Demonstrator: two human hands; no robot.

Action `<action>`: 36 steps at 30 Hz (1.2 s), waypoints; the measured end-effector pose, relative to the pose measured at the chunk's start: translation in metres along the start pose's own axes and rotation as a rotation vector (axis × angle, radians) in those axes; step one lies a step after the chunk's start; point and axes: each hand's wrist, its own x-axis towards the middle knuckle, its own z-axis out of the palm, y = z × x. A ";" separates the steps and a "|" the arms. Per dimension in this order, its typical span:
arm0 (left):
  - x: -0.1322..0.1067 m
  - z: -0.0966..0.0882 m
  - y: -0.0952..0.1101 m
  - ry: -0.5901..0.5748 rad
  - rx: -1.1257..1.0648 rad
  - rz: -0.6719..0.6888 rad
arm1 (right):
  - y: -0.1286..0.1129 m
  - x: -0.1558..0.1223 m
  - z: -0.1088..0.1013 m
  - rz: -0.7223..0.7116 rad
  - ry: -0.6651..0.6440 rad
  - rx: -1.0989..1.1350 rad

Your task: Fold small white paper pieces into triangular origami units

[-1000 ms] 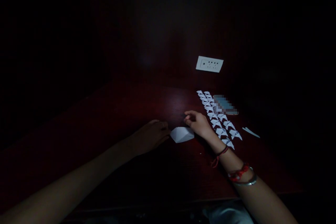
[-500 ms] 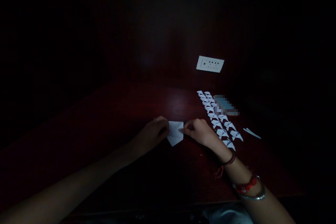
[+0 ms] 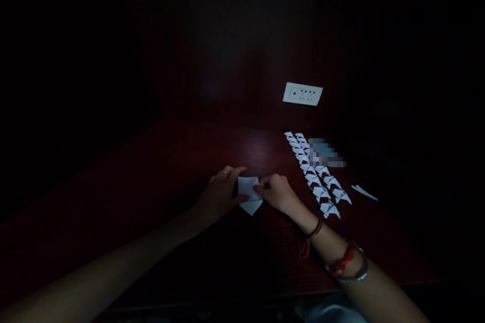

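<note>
likely snag nearest: dangling red cord [image 3: 304,250], lower right of centre, could brush right-hand pieces if arm drifts. left hand [image 3: 215,197]: spread open, thumb touching left edge of folded white paper [image 3: 248,185], just below frame centre. right hand [image 3: 278,193]: curled, pinching paper's right edge; uneven pull could skew crease, dim light could hide it. farther, right of centre, rows of folded paper pieces [image 3: 312,178]: stray knock could scatter them.
</note>
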 end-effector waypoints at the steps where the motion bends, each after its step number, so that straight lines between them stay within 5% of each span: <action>1: 0.000 0.000 0.001 0.009 0.008 0.009 | 0.001 0.001 0.001 0.009 0.005 -0.003; 11: -0.005 -0.011 0.018 -0.017 0.118 -0.024 | 0.008 0.007 0.002 0.109 0.043 -0.014; 24: -0.007 -0.006 0.012 -0.044 0.176 -0.095 | -0.010 0.005 -0.007 0.103 -0.019 -0.007; 36: -0.002 0.000 0.011 -0.037 -0.102 -0.090 | -0.003 0.004 0.004 0.191 -0.072 0.273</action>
